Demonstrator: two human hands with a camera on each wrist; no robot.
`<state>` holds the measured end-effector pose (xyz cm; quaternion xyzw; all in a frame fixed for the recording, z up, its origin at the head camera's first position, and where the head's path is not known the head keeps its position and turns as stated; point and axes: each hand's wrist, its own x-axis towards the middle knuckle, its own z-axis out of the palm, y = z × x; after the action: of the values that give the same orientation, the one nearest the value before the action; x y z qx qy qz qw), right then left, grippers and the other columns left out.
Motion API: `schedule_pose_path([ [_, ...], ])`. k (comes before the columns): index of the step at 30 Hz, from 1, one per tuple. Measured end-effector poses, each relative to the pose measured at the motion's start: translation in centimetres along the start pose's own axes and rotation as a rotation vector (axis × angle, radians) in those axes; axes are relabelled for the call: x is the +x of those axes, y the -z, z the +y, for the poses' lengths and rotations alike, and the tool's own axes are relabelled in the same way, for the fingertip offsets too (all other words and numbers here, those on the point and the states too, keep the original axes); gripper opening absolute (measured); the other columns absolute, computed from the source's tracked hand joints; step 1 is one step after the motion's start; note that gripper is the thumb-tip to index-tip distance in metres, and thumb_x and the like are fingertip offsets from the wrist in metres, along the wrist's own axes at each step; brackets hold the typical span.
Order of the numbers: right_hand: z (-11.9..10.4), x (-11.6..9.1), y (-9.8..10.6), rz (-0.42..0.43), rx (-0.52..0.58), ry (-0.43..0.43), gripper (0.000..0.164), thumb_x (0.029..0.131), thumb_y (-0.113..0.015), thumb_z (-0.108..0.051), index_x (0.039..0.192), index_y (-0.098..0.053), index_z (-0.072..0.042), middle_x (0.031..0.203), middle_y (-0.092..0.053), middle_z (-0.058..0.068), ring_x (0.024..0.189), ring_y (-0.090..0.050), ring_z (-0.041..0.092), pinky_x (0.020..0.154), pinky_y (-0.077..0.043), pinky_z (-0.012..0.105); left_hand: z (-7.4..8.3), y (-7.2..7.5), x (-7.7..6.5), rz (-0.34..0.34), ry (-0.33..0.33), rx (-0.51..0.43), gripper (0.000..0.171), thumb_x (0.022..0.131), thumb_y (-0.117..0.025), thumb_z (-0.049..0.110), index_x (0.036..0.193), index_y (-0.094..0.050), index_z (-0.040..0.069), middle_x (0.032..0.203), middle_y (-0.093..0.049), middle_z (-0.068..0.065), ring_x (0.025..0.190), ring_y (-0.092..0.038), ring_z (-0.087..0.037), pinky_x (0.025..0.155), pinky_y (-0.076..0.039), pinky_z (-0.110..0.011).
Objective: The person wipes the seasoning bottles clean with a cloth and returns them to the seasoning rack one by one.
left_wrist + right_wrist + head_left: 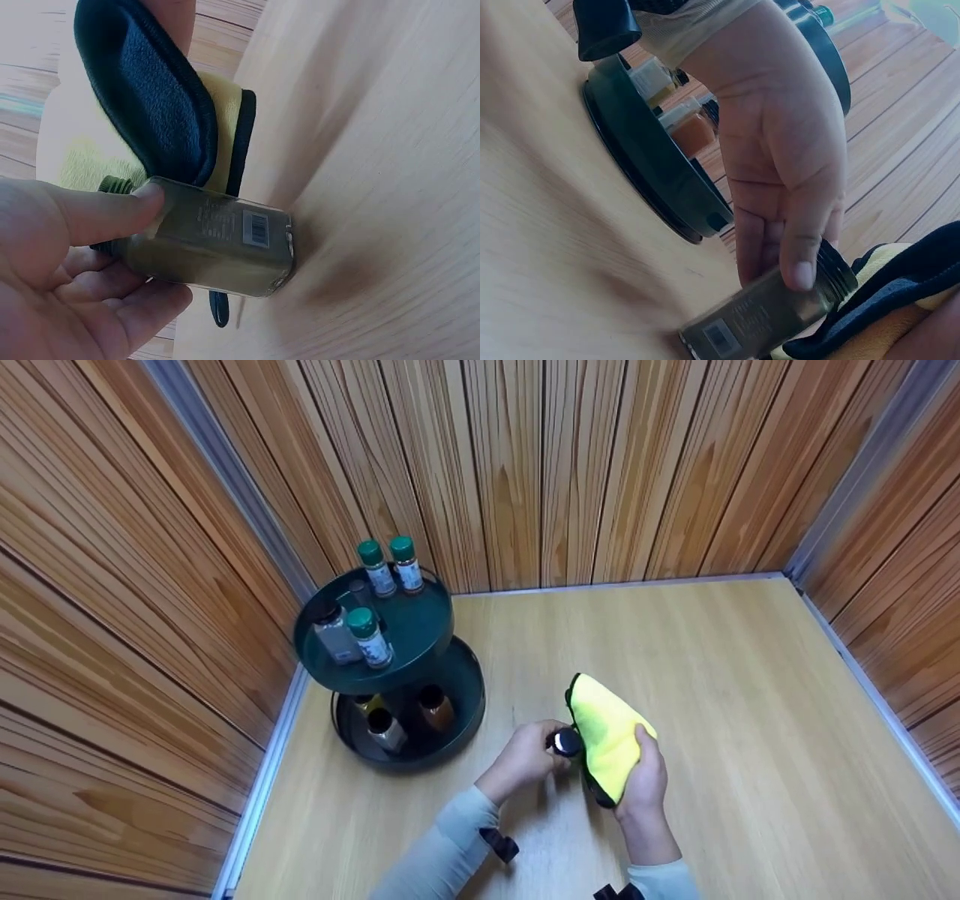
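My left hand (529, 754) grips a clear square spice jar (214, 236) near its dark cap, thumb on one side and fingers curled on the other. The jar lies tilted over the table, with brownish-green contents and a barcode label. In my right hand (646, 780) is a folded yellow cleaning cloth (607, 727) with black edging, the thumb on its upper face. A dark blue underside of the cloth (161, 97) shows in the left wrist view. The cloth hangs right beside the jar's cap; whether they touch, I cannot tell.
At left stands a dark green two-tier round rack (420, 626). Its upper tier carries green-capped bottles (369, 637) and a dark-capped jar (336, 634). Several jars (386, 729) stand on the lower tier (469, 705). Wood-panelled walls (502, 472) enclose the pale wooden tabletop (750, 697).
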<state>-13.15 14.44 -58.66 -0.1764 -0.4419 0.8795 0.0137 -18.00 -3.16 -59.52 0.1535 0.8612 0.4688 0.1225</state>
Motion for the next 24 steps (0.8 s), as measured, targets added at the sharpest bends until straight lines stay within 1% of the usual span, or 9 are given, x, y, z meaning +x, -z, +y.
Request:
schedule_pose_path([
  [3,-0.2,0.1,0.4,-0.012,0.041,-0.002,0.045,0.109,-0.035,-0.045,0.133,-0.052,-0.011,0.115,-0.070,-0.001,0.104,-0.066,0.015,0.090,-0.056,0.031,-0.1,-0.1,0.0,-0.016,-0.036,0.052,0.051,0.077,-0.081,-0.003,0.125,-0.068,0.008,0.117,-0.072,0.000,0.112,-0.064,-0.012,0.101,-0.050,-0.028],
  [6,-0.3,0.3,0.8,-0.018,0.061,-0.011,0.045,0.109,-0.034,-0.046,0.134,-0.051,-0.012,0.117,-0.069,0.000,0.106,-0.066,0.016,0.091,-0.056,0.032,-0.1,-0.6,-0.3,0.026,-0.055,0.106,0.052,0.078,-0.085,0.011,0.125,-0.066,0.007,0.117,-0.069,-0.001,0.111,-0.062,-0.012,0.102,-0.049,-0.029],
  [8,-0.5,0.3,1.0,-0.016,0.065,-0.018,0.046,0.109,-0.033,-0.046,0.136,-0.049,-0.012,0.120,-0.068,0.000,0.109,-0.066,0.016,0.093,-0.055,0.032,0.1,-1.1,-0.7,0.076,-0.022,0.143,0.059,0.078,-0.089,0.025,0.127,-0.063,0.006,0.118,-0.066,-0.004,0.111,-0.060,-0.016,0.102,-0.049,-0.032],
  [10,-0.6,0.4,1.1,-0.009,0.063,-0.026,0.047,0.109,-0.033,-0.047,0.137,-0.048,-0.013,0.123,-0.066,0.000,0.113,-0.065,0.017,0.096,-0.055,0.032,0.3,-1.7,-0.9,0.136,0.037,0.169,0.070,0.077,-0.090,0.039,0.129,-0.060,0.004,0.120,-0.061,-0.006,0.113,-0.057,-0.019,0.102,-0.049,-0.034],
  [13,-0.7,0.5,1.2,-0.008,0.070,-0.029,0.048,0.109,-0.033,-0.048,0.139,-0.047,-0.013,0.126,-0.065,0.001,0.117,-0.063,0.017,0.099,-0.053,0.032,0.7,-2.3,-1.2,0.209,0.124,0.222,0.079,0.075,-0.088,0.052,0.129,-0.056,0.004,0.118,-0.055,-0.007,0.111,-0.054,-0.020,0.099,-0.051,-0.035],
  [15,-0.7,0.5,1.1,-0.012,0.075,-0.022,0.048,0.109,-0.033,-0.048,0.139,-0.047,-0.013,0.126,-0.065,0.000,0.118,-0.063,0.017,0.100,-0.053,0.032,0.8,-2.6,-1.1,0.241,0.158,0.247,0.076,0.074,-0.088,0.054,0.124,-0.056,0.006,0.114,-0.054,-0.005,0.106,-0.055,-0.020,0.095,-0.052,-0.035],
  [18,-0.7,0.6,1.1,-0.020,0.084,-0.003,0.046,0.109,-0.034,-0.047,0.136,-0.049,-0.013,0.124,-0.067,0.000,0.116,-0.064,0.016,0.099,-0.053,0.032,1.0,-2.8,-1.0,0.264,0.186,0.250,0.068,0.074,-0.089,0.051,0.115,-0.056,0.008,0.106,-0.055,-0.003,0.099,-0.056,-0.018,0.090,-0.053,-0.035],
  [20,-0.8,0.6,1.0,-0.026,0.084,0.007,0.045,0.109,-0.034,-0.046,0.135,-0.049,-0.013,0.123,-0.067,-0.001,0.115,-0.064,0.016,0.098,-0.053,0.032,1.1,-2.7,-0.9,0.265,0.187,0.249,0.063,0.075,-0.089,0.046,0.112,-0.057,0.008,0.103,-0.055,-0.003,0.096,-0.057,-0.018,0.088,-0.053,-0.035],
  [24,-0.8,0.8,1.0,-0.018,0.085,0.017,0.045,0.109,-0.035,-0.046,0.135,-0.050,-0.012,0.122,-0.067,0.000,0.113,-0.065,0.015,0.096,-0.054,0.031,1.3,-2.2,-0.7,0.248,0.161,0.261,0.056,0.075,-0.090,0.035,0.113,-0.060,0.006,0.103,-0.059,-0.005,0.098,-0.060,-0.020,0.092,-0.053,-0.036],
])
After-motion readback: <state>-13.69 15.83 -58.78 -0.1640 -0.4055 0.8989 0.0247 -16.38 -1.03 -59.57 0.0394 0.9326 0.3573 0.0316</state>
